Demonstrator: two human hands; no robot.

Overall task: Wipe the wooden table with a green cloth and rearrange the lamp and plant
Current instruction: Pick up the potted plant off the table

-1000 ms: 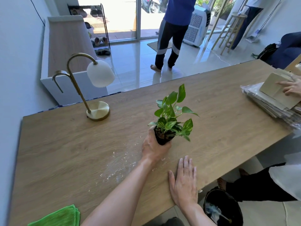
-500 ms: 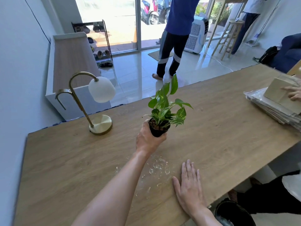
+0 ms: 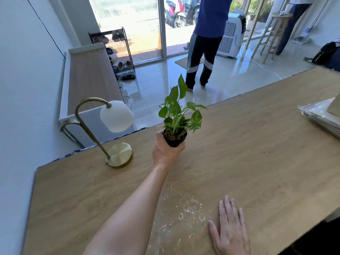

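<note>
My left hand (image 3: 166, 150) grips the black pot of a small green plant (image 3: 177, 115), holding it near the far edge of the wooden table (image 3: 257, 162), to the right of the lamp. The brass lamp (image 3: 110, 129) with a white globe shade stands on the table's far left. My right hand (image 3: 230, 227) lies flat on the table near the front edge, fingers spread, holding nothing. White dusty rings and smears (image 3: 184, 214) mark the wood just left of that hand. The green cloth is out of view.
A stack of papers in plastic (image 3: 323, 116) lies at the table's right edge. Beyond the table a person in blue (image 3: 204, 43) stands on the tiled floor. A low white bench (image 3: 88, 78) sits along the left wall, with a shoe rack (image 3: 119, 56) behind it.
My left hand has lifted the plant from the middle of the table and carried it away from me toward the far edge, nearer the lamp. My right hand has stayed flat on the table.
</note>
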